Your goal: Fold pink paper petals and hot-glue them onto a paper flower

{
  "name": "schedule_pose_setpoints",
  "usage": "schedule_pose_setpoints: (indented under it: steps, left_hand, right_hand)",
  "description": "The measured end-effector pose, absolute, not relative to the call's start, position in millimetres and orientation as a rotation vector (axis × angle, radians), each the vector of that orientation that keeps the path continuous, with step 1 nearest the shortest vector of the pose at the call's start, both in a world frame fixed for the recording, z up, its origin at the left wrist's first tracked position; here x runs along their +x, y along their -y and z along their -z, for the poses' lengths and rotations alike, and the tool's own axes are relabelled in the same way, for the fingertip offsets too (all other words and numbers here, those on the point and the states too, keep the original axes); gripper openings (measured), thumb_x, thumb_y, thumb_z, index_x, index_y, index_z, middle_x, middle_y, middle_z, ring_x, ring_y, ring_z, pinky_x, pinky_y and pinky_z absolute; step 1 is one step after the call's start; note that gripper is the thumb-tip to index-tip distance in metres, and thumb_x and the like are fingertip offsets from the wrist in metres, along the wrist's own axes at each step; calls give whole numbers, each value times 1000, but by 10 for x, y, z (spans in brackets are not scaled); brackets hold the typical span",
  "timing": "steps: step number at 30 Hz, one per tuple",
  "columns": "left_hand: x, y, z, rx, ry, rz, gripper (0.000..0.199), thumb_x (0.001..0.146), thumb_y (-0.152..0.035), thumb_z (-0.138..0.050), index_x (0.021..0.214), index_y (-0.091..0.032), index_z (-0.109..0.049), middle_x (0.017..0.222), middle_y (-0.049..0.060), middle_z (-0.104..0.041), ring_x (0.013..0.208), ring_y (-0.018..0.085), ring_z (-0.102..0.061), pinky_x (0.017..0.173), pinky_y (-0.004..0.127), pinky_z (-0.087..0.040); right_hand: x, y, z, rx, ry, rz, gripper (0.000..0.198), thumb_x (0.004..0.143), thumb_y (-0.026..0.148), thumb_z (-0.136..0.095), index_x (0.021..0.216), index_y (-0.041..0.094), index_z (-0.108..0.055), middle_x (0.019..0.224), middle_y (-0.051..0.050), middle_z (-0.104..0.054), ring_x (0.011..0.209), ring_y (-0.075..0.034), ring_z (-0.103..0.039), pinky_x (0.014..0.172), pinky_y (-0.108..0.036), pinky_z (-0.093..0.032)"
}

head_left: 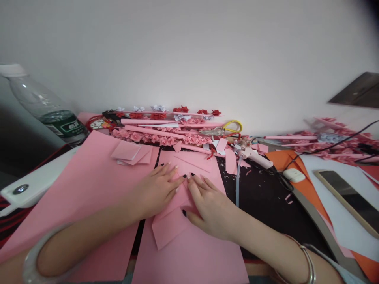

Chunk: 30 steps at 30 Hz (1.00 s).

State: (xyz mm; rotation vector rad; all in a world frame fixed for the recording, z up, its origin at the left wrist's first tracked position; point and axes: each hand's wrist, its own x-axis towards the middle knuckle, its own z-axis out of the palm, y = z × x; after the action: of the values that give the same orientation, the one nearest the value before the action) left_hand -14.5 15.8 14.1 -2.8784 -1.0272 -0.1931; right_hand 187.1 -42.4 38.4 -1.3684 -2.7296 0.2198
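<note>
My left hand (158, 189) lies with spread fingers on a folded piece of pink paper (171, 228), over a larger pink sheet (201, 256). Facing it from the right, my right hand (211, 205) presses its fingertips on the same folded piece, close to the left fingers. Part of the fold is hidden beneath both hands. A narrow pink strip (194, 163) rests just beyond the fingertips. To the left, a small stack of cut pink squares (132, 153) sits on another big pink sheet (97, 197).
Paper flower stems (166, 138) line the wall, with scissors (232, 127) and a glue gun (256, 156) beside them. A water bottle (62, 118) and a white device (38, 181) stand left. On the right are a phone (349, 197), a white case (293, 175) and more paper flowers (328, 136).
</note>
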Motion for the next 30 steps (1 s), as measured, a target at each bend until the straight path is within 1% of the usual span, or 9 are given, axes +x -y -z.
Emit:
schedule_pose_setpoints:
  steps: [6, 10, 14, 19, 21, 24, 27, 30]
  left_hand:
    - [-211, -191, -86, -2923, 1026, 179, 40, 92, -27, -40, 132, -28, -45, 139, 8, -43, 129, 29, -35, 103, 45, -32]
    - [-239, -219, -92, -2964, 1024, 177, 42, 93, -28, -39, 134, -25, -42, 139, 9, -42, 129, 31, -35, 102, 46, -32]
    - [-233, -215, -128, -2961, 1026, 138, 40, 93, -29, -38, 132, -32, -44, 138, 5, -44, 128, 32, -35, 100, 49, -33]
    - [-228, -199, -150, -2946, 1051, 146, 41, 93, -28, -38, 133, -34, -43, 138, 5, -44, 128, 33, -36, 99, 49, -33]
    - [-229, -197, -149, -2955, 1065, 158, 40, 93, -28, -37, 132, -35, -44, 139, 4, -44, 128, 33, -36, 99, 49, -32]
    - [-225, -186, -152, -2961, 1075, 158, 40, 93, -28, -37, 132, -35, -44, 140, 4, -42, 128, 33, -35, 100, 50, -31]
    - [-210, -158, -162, -2945, 1074, 167, 40, 92, -29, -38, 132, -34, -45, 140, 6, -41, 129, 34, -34, 100, 50, -30]
    - [-195, -128, -166, -2918, 1069, 207, 39, 92, -29, -38, 130, -31, -48, 139, 9, -43, 129, 34, -33, 101, 51, -27]
  right_hand:
    - [1862, 386, -348, -1354, 2708, -218, 58, 91, 39, -38, 132, -1, -36, 138, -25, -38, 132, -30, -28, 107, -47, -27]
    - [1837, 339, -326, -1342, 2697, -187, 57, 90, 39, -39, 132, 0, -37, 137, -25, -39, 132, -30, -28, 107, -50, -25]
    - [1860, 344, -319, -1349, 2703, -172, 60, 92, 42, -35, 134, 0, -35, 138, -23, -39, 132, -30, -28, 107, -51, -25]
    - [2007, 512, -358, -1387, 2725, -107, 63, 92, 45, -34, 137, 0, -32, 139, -21, -39, 131, -31, -32, 107, -49, -27]
    - [2089, 625, -387, -1426, 2729, -74, 65, 91, 45, -37, 138, 1, -30, 139, -21, -39, 129, -32, -35, 106, -49, -30]
    - [2198, 784, -432, -1486, 2727, -46, 65, 88, 41, -44, 137, 0, -31, 135, -22, -44, 125, -32, -41, 104, -49, -35]
    - [2247, 868, -465, -1501, 2726, -16, 64, 85, 38, -48, 136, 0, -34, 131, -23, -48, 122, -32, -45, 101, -50, -37]
    - [2229, 845, -485, -1486, 2724, -15, 65, 86, 42, -47, 136, 3, -34, 131, -23, -48, 123, -33, -43, 102, -51, -36]
